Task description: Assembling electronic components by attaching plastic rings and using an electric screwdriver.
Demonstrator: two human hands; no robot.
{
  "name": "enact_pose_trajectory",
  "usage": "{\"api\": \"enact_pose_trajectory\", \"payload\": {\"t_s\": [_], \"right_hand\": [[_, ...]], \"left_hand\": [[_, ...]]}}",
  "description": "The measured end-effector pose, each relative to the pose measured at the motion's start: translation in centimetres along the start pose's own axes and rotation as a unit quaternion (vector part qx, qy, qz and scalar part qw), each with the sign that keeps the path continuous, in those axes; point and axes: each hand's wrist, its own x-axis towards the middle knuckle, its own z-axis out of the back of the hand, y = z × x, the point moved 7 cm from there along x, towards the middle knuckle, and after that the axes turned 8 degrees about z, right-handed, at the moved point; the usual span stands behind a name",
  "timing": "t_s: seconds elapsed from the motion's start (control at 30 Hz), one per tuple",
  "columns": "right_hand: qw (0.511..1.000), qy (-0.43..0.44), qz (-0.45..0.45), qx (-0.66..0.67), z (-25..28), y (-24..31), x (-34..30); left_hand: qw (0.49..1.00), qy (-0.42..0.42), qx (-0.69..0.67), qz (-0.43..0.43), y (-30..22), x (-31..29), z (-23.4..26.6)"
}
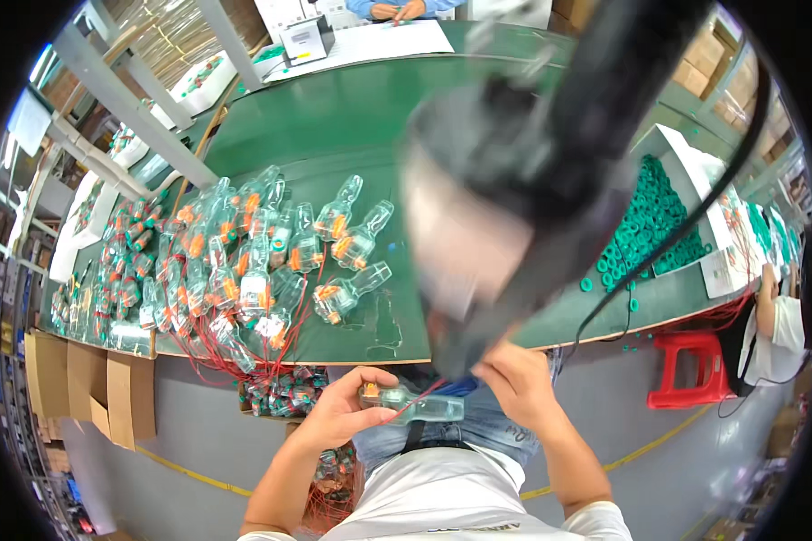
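Over the lap, the left hand grips a clear plastic capsule by its orange end; the right hand pinches its red wires. It looks light, rigid, slippery; the wires seem fragile.

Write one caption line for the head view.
Left hand holds a clear plastic part; right hand grips a blurred tool.

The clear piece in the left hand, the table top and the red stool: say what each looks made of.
The clear piece, held by the left hand, looks like glossy transparent plastic: you see through it to an orange part inside. The table top seems a matte green mat or rubbery sheet, flat and even in colour. The red stool looks like moulded plastic, uniform red with a slight sheen.
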Motion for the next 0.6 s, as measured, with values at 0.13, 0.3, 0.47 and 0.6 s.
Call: {"api": "enact_pose_trajectory", "payload": {"t_s": [0.13, 0.3, 0.47, 0.6], "right_hand": [[0.996, 0.070, -0.018, 0.061, -6.4, -1.8, -2.2], [0.983, 0.124, 0.078, 0.109, -3.6, 3.2, -0.3], [0.969, 0.248, 0.014, 0.018, -6.0, 2.5, -2.4], [0.989, 0.120, 0.045, 0.068, -3.7, 1.7, 0.0]], "left_hand": [[0.978, -0.046, -0.191, -0.071, -2.1, 1.0, -0.9], [0.913, 0.092, 0.331, -0.218, -4.1, 1.3, -3.6], [0.978, -0.027, 0.084, -0.188, -6.1, 1.6, -0.5], [0.928, 0.262, 0.202, -0.172, -5.3, -0.5, -4.8]]}}
